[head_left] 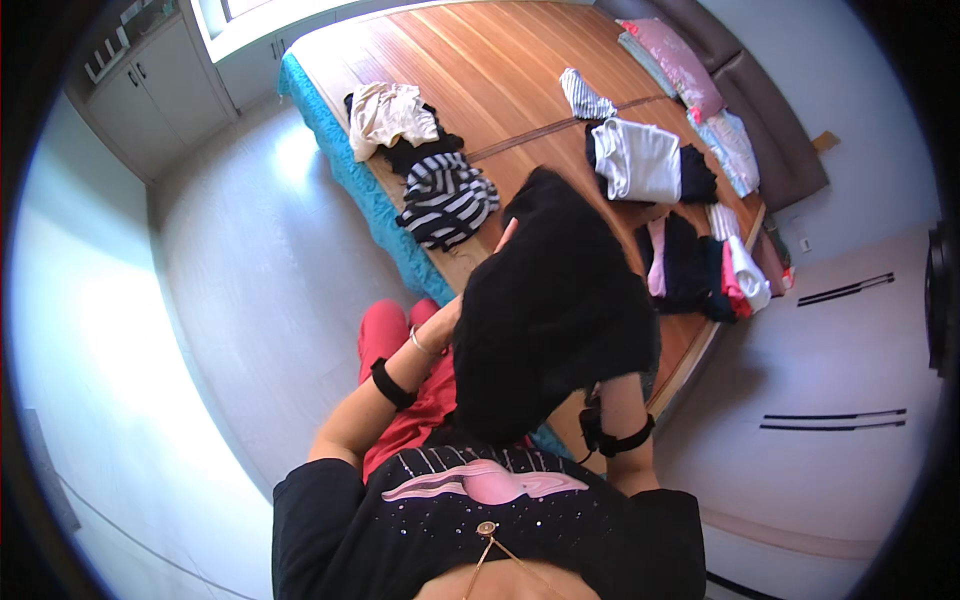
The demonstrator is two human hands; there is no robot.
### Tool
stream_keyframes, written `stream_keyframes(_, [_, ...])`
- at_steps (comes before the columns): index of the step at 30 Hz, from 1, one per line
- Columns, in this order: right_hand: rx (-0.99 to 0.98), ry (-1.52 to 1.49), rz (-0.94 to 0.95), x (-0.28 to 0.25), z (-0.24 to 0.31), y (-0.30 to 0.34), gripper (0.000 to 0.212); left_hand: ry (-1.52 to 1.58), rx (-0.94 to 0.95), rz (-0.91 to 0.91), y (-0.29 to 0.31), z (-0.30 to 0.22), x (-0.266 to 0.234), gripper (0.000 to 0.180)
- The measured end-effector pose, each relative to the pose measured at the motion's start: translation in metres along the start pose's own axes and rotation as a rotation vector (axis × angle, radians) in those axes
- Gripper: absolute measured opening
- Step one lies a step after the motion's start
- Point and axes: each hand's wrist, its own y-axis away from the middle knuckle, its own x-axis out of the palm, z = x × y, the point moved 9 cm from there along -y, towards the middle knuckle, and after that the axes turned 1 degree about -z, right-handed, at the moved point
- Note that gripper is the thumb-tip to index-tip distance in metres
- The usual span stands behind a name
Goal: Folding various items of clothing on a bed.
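Observation:
A large black garment (550,300), whose kind I cannot make out, is held up in front of me, bunched and hanging over the bed's near edge. My left hand (453,312) is at its left side, mostly covered by the cloth, with fingertips showing along the edge; it appears to grip the garment. My right forearm (624,400) reaches up under the garment's lower right part, and the cloth hides that hand and its fingers. Just beyond my left hand lies a crumpled black-and-white striped garment (449,202).
On the wooden bed surface (430,45) are a cream garment (390,118), a folded white garment (640,160), a small striped piece (585,97) and a row of folded clothes (690,262). Pillows (675,65) rest by the brown headboard (765,130). A wardrobe (850,350) stands at right.

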Motion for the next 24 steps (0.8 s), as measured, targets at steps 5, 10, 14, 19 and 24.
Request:
stream_keyframes(5, [0.186, 0.06, 0.053, 0.019, -0.139, 0.054, 0.046, 0.038, -0.307, -0.135, 0.129, -0.007, -0.027, 0.078])
stream_keyframes(10, [0.66, -0.096, -0.184, 0.058, -0.206, 0.114, 0.037, 0.021, -0.474, -0.301, 0.244, -0.036, -0.068, 0.072])
stream_keyframes(14, [-0.114, 1.219, 0.747, 0.101, -0.215, 0.118, 0.018, -0.02, -0.525, -0.279, 0.27, -0.05, -0.071, 0.067])
stream_keyframes(19, [-0.506, 1.146, 0.578, 0.15, -0.144, 0.118, 0.04, -0.095, -0.588, -0.181, 0.269, -0.049, -0.063, 0.061])
stream_keyframes(24, [-0.748, 1.228, 0.95, 0.185, -0.121, 0.159, 0.063, -0.26, -0.664, 0.05, 0.24, -0.022, -0.045, 0.055])
